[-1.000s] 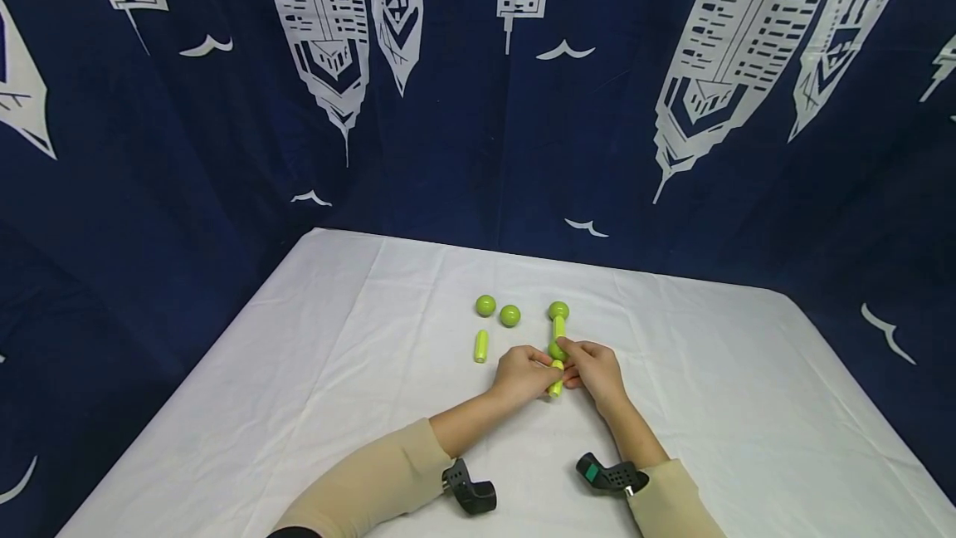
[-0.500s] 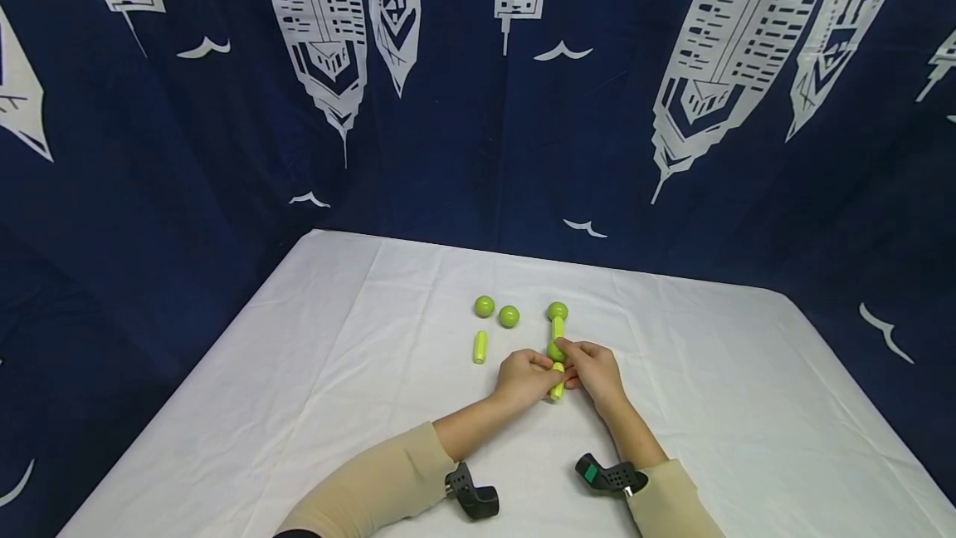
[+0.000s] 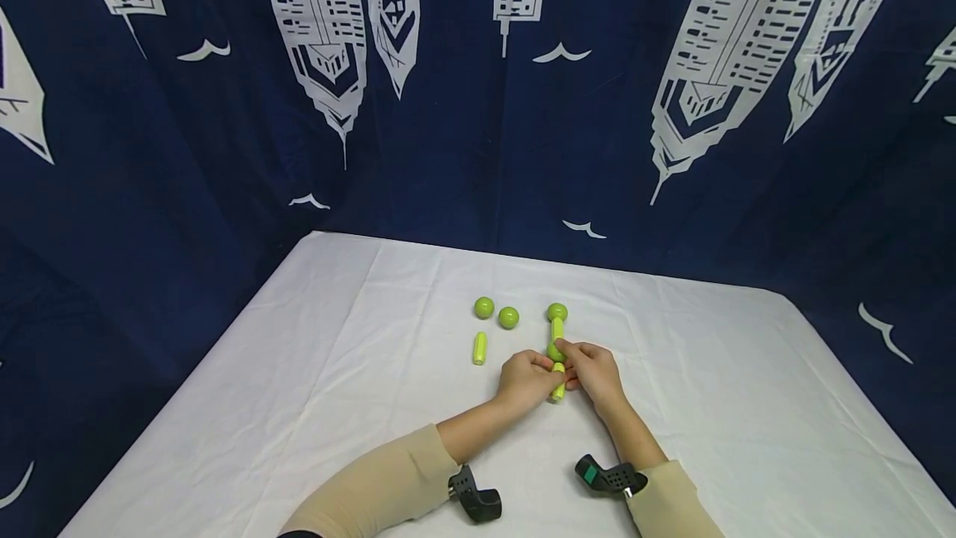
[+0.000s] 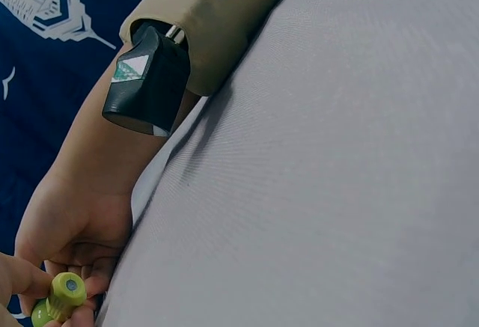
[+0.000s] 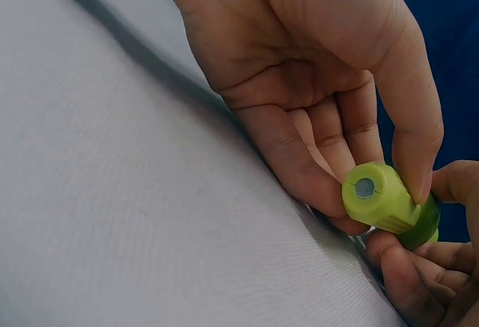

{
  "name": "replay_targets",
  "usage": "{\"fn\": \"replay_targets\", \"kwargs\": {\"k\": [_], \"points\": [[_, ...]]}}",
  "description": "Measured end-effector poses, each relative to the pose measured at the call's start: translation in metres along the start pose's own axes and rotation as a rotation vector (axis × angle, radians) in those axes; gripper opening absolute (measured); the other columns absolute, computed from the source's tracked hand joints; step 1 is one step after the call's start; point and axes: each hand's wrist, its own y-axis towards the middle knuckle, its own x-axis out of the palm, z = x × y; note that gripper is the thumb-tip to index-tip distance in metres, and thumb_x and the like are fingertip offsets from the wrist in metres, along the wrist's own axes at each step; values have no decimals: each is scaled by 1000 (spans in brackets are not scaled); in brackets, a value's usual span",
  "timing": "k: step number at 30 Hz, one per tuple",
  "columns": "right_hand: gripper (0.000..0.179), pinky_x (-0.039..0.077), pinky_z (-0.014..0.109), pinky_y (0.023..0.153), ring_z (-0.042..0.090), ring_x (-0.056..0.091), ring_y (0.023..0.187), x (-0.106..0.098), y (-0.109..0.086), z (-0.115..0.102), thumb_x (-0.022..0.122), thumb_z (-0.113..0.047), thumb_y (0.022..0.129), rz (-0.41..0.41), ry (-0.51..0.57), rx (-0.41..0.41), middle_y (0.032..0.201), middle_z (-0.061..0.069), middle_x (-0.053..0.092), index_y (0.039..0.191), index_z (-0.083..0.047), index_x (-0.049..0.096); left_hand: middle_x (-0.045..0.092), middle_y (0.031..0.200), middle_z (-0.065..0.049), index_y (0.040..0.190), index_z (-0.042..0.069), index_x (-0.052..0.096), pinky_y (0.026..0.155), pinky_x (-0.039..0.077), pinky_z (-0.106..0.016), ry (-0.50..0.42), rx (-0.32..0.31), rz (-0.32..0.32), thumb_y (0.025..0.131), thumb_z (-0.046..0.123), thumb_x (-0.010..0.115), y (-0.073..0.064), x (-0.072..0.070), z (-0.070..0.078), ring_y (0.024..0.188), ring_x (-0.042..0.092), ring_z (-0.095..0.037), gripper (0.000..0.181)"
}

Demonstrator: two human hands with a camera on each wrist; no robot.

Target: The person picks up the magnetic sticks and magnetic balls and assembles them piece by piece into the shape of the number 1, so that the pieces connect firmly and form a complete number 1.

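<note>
In the head view, my left hand (image 3: 525,380) pinches a yellow-green stick (image 3: 558,392) between thumb and fingers; the right wrist view shows a grey metal disc in that stick's (image 5: 370,196) near end. My right hand (image 3: 597,368) holds a green ball (image 3: 555,352) at the stick's far end, its fingertips partly covering the ball. Beyond it, a second stick (image 3: 557,329) leads to another green ball (image 3: 557,312), all roughly in one line. In the right wrist view, the held stick and ball (image 5: 425,226) meet, partly behind fingers.
Two loose green balls, the left one (image 3: 484,307) and the right one (image 3: 509,318), lie left of the row. A loose yellow-green stick (image 3: 480,348) lies below them. White cloth (image 3: 403,297) covers the table; a dark blue patterned curtain (image 3: 463,164) hangs behind.
The near end of the held stick has swung slightly to the right, closer in line with the row. Both hands stay almost in place, and the loose pieces have not moved.
</note>
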Motion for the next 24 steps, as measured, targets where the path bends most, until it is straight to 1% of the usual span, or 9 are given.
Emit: {"fn": "replay_targets", "kwargs": {"k": [5, 10, 15, 24], "points": [[38, 49, 20, 48, 8, 53, 49, 0, 0, 0, 62, -28, 95, 0, 7, -3, 66, 2, 56, 91, 9, 65, 65, 67, 0, 86, 1, 64, 51, 47, -18, 0, 13, 11, 79, 11, 79, 0, 1, -2, 55, 61, -7, 19], [37, 49, 20, 48, 8, 55, 50, 0, 0, 0, 62, -28, 95, 0, 3, -6, 67, 3, 56, 91, 9, 65, 65, 67, 1, 86, 2, 64, 51, 46, -17, 19, 31, 19, 78, 16, 81, -1, 1, -3, 57, 60, -6, 23], [38, 50, 20, 48, 9, 56, 51, 0, 0, 0, 62, -28, 95, -1, 2, -5, 68, 3, 57, 91, 9, 65, 65, 66, 2, 86, 2, 64, 50, 46, -17, 22, 47, 24, 77, 17, 82, 0, 1, -5, 57, 59, -5, 25], [38, 49, 21, 48, 9, 55, 51, 0, -1, 0, 62, -29, 95, -2, -4, -2, 65, 3, 57, 91, 8, 66, 63, 66, 2, 87, 2, 64, 50, 48, -19, 21, 64, 39, 79, 7, 75, 2, 2, -7, 55, 59, -6, 14]]}}
